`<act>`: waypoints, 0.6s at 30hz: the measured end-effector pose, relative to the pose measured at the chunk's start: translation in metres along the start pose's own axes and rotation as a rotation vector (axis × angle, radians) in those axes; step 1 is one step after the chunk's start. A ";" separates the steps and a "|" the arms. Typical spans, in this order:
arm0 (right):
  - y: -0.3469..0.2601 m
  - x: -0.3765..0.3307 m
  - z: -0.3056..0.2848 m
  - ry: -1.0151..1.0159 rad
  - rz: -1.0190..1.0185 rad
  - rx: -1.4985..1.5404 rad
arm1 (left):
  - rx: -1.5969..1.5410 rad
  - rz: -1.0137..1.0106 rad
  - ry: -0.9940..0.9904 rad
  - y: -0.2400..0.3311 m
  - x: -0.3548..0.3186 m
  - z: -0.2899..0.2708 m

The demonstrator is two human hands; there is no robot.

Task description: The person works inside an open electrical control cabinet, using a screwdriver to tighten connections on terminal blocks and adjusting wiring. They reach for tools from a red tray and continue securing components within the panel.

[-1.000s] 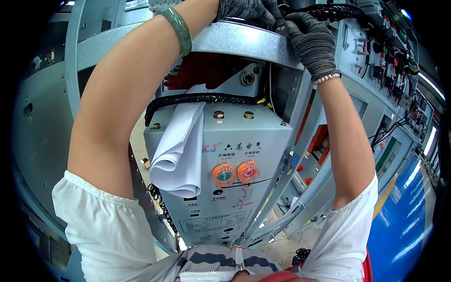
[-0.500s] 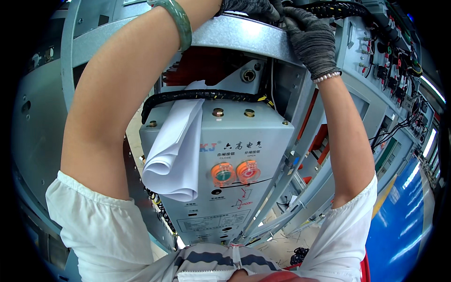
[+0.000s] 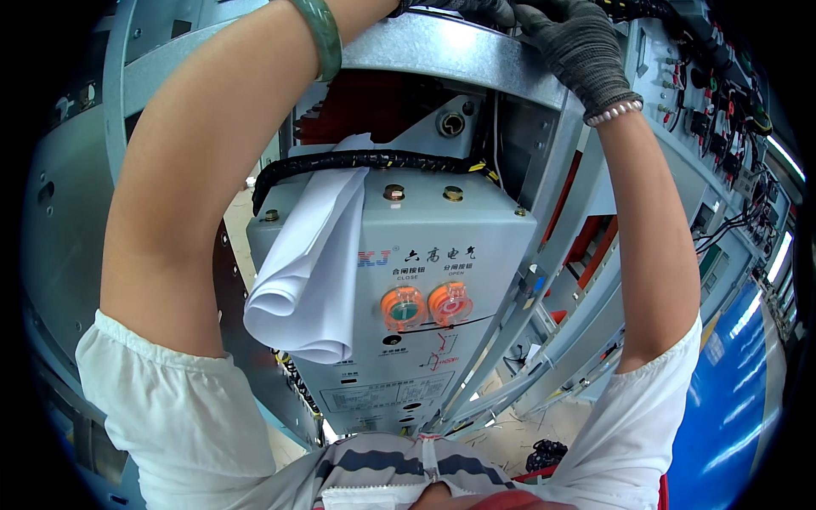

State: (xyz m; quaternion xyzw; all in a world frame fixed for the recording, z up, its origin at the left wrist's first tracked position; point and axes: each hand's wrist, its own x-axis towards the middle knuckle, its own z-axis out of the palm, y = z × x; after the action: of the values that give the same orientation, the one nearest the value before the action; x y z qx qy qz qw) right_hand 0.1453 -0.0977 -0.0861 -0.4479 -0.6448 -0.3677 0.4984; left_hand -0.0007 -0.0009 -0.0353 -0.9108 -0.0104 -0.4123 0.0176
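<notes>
Both hands are raised to the top edge of the view, behind a galvanised metal crossbar (image 3: 425,47). My left hand (image 3: 463,7), in a dark knit glove, is mostly cut off, with its curled fingers meeting those of the other hand. Bent over the bar's right end, my right hand (image 3: 582,55) wears a matching glove and has its fingertips drawn together. What either hand grips there is hidden. Beside the right hand runs a black wrapped wire bundle (image 3: 637,8) with yellow marks.
Below the bar stands a grey switchgear box (image 3: 501,246) with a green button (image 3: 404,309) and a red button (image 3: 450,304) under clear covers. Rolled white papers (image 3: 310,272) hang over its front, near a black wire harness (image 3: 340,160). At right is a wired panel (image 3: 710,102).
My right hand and forearm have shifted to the right and slightly up. My left hand has risen a little further out of view. The box appears slightly lower left.
</notes>
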 end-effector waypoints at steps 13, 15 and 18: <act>-0.016 -0.003 -0.001 0.157 -0.089 -0.349 | -0.082 0.061 -0.066 0.000 0.006 0.004; -0.006 -0.008 -0.002 0.179 -0.067 -0.469 | -0.109 0.110 -0.081 0.000 0.013 0.017; -0.012 -0.008 -0.004 0.160 -0.068 -0.423 | 0.020 0.183 -0.134 0.006 0.013 0.013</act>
State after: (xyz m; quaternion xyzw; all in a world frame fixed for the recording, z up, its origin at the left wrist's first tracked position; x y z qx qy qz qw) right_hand 0.1358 -0.1070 -0.0937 -0.4898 -0.5266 -0.5455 0.4303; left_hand 0.0178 -0.0065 -0.0339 -0.9333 0.0676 -0.3469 0.0636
